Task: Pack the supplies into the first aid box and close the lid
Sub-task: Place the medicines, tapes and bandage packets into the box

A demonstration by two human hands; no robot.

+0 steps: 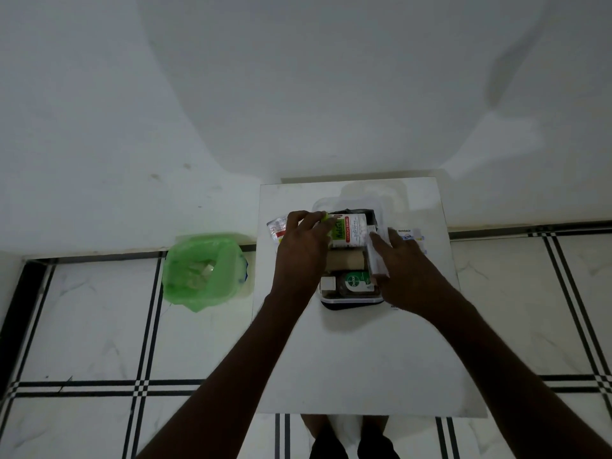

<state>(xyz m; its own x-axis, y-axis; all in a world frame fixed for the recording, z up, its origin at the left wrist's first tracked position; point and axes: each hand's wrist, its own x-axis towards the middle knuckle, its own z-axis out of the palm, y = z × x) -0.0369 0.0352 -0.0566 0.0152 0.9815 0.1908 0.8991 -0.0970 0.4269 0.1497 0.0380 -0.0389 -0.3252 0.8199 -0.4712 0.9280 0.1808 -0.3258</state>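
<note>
The first aid box [351, 302] stands open on the white table [357, 359], its clear lid [387, 193] tipped back behind it. Inside lie a green Dettol bottle [356, 282], a tan bandage roll [346, 260] and a small white box [328, 283]. My left hand [303, 250] grips the green-capped end of a cotton swab tub [351, 234] over the box's far end. My right hand [402, 276] holds a slim white packet [376, 260] at the box's right side.
A blister pack of pills [276, 228] lies left of the box, and a bandage packet [410, 236] lies to its right. A bin lined with a green bag [205, 270] stands on the tiled floor left of the table. A white wall rises behind.
</note>
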